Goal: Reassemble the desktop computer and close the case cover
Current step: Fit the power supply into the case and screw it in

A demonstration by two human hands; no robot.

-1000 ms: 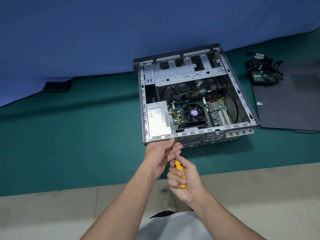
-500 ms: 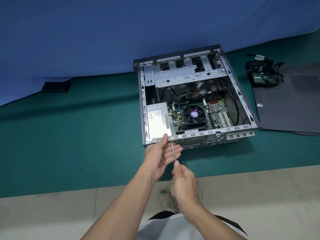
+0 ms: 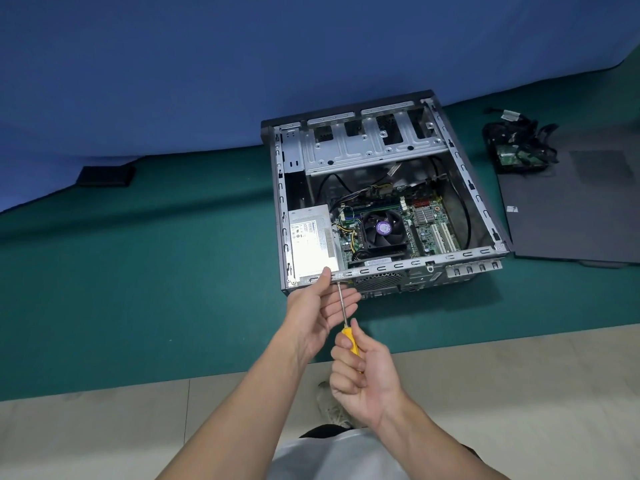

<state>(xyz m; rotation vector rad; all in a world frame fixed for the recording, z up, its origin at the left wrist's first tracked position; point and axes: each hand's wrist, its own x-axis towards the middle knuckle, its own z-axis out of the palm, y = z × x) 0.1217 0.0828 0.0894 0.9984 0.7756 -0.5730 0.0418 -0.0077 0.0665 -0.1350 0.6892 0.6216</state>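
Observation:
An open desktop case (image 3: 460, 181) lies on its side on the green mat, with the motherboard, the fan (image 3: 382, 228) and the silver power supply (image 3: 311, 237) showing inside. My right hand (image 3: 363, 372) grips the yellow handle of a screwdriver (image 3: 346, 323), whose tip meets the case's near rear edge by the power supply. My left hand (image 3: 318, 306) is beside the shaft, fingers loosely extended along it, thumb up against the case's rim. The dark case cover (image 3: 581, 209) lies flat to the right of the case.
A drive with a bundle of black cables (image 3: 519, 147) sits on the cover's far end. A small black box (image 3: 105, 175) lies at the left by the blue backdrop. The mat ends at a pale tiled floor near my feet.
My right hand has turned on the screwdriver, so the yellow handle shows again after being hidden half a second ago. The left hand stays by the shaft at the case edge.

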